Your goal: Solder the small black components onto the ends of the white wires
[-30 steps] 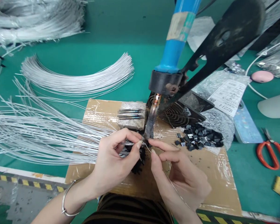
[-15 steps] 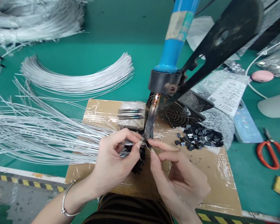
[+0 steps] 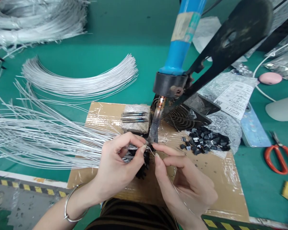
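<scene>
My left hand [image 3: 121, 163] pinches the end of a thin grey-white wire right under the tip of a soldering iron [image 3: 156, 126]. Between the fingers of my right hand [image 3: 182, 175] is a fine strand of solder wire [image 3: 152, 152], its end reaching the iron tip; the rest trails down across my palm. The iron has a blue handle [image 3: 176, 56] and is clamped tip-down in a black metal arm [image 3: 220, 48]. Many loose wires [image 3: 50, 137] spread to the left from beneath my left hand. Small black parts [image 3: 142, 167] lie below the fingertips, partly hidden.
A neat wire bundle [image 3: 86, 80] lies at the back left. Several dark rods rest on a pale block [image 3: 135, 127] on the cardboard [image 3: 225, 185]. To the right are a fan [image 3: 182, 113], a heap of black pieces [image 3: 206, 140], red-handled scissors [image 3: 276, 159] and a bubble-wrap bag [image 3: 213, 89].
Almost nothing differs. Both hands hold their pinch at the iron tip, with only a slight shift of the view and of my right hand.
</scene>
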The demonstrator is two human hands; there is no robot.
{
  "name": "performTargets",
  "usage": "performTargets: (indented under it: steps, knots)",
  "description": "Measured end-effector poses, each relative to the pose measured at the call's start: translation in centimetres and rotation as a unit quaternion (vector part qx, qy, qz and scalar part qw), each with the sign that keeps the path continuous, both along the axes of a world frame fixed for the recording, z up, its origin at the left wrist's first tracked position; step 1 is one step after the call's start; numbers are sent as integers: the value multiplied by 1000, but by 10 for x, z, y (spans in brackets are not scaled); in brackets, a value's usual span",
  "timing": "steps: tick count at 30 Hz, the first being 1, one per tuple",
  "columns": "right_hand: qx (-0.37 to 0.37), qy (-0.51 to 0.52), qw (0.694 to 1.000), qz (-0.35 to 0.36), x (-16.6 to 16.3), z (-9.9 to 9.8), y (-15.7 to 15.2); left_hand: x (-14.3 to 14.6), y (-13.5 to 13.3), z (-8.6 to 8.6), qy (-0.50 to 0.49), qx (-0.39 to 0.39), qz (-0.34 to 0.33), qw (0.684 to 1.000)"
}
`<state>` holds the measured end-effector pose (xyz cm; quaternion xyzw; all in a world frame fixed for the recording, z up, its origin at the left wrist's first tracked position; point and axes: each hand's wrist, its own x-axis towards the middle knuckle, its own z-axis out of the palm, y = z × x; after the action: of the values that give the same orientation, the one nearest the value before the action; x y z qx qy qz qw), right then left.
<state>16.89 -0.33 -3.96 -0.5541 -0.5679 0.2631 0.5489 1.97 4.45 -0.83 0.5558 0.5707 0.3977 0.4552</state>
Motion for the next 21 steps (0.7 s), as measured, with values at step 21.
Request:
performTargets:
  steps: [21]
  knots:
    - [23, -38, 999, -18, -4, 2, 3, 0, -3, 1, 33, 25, -13, 999]
